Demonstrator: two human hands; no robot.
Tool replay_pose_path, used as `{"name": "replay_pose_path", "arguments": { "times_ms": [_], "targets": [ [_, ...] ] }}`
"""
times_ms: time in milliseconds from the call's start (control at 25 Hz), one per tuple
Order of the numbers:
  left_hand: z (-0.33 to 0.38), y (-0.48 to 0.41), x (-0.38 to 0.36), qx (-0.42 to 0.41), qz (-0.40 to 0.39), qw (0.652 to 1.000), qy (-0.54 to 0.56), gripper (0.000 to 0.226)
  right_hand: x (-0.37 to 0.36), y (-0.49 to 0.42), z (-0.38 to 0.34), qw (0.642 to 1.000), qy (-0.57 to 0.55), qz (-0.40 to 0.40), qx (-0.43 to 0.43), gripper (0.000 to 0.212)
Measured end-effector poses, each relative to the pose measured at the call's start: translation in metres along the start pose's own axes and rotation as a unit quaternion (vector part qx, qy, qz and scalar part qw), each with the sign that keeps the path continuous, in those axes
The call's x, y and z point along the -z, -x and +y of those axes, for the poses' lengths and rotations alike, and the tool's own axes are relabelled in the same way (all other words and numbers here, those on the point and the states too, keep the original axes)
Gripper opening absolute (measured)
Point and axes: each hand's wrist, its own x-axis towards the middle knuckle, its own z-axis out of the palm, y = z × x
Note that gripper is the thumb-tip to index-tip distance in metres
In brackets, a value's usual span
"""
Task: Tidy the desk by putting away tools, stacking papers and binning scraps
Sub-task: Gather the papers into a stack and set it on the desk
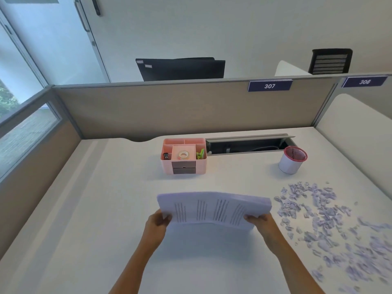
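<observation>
Papers [214, 209]: stack held above desk [101, 198]
L hand [158, 223]: clamped on left edge
R hand [259, 222]: clamped on right edge
Scraps [322, 219]: strewn at right, near bin [291, 161]

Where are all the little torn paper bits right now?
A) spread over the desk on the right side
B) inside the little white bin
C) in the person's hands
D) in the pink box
A: the paper scraps lie scattered on the desk to the right, outside the small bin, while the left hand and right hand hold only the stack of papers.
</observation>
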Motion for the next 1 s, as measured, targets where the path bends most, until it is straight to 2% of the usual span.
{"name": "replay_pose_path", "arguments": {
  "times_ms": [240,400,480,600,640,720,800,920,1000],
  "targets": [
    [0.004,-0.008,-0.004,0.000,0.018,0.999,-0.041,0.024,0.003,-0.005,0.006,0.998,0.048,-0.016,-0.029,0.023],
    [0.010,-0.013,0.004,0.013,0.018,0.999,-0.024,0.029,0.002,-0.007,-0.017,0.998,0.016,-0.056,-0.013,0.030],
    [0.011,-0.014,0.008,0.040,0.026,0.999,0.000,0.030,0.003,-0.010,-0.025,0.999,-0.017,-0.036,-0.018,0.039],
    [0.014,-0.013,0.008,0.080,0.054,0.992,0.078,0.019,-0.005,-0.014,-0.026,0.989,-0.098,0.091,-0.059,0.043],
    [0.016,-0.012,0.006,0.090,0.059,0.987,0.116,0.017,-0.013,-0.014,-0.026,0.982,-0.130,0.109,-0.080,0.048],
    [0.021,-0.007,0.001,0.106,0.059,0.973,0.195,0.019,-0.037,-0.012,-0.027,0.967,-0.202,0.095,-0.121,0.058],
    [0.028,-0.004,-0.007,0.126,0.050,0.954,0.266,0.020,-0.066,-0.008,-0.031,0.958,-0.246,0.051,-0.140,0.057],
    [0.036,0.000,-0.023,0.156,0.043,0.922,0.353,0.017,-0.105,-0.006,-0.040,0.962,-0.255,-0.003,-0.097,0.038],
    [0.039,0.004,-0.033,0.174,0.028,0.900,0.400,0.018,-0.122,-0.008,-0.046,0.960,-0.277,0.021,-0.043,0.036]
  ]
}}
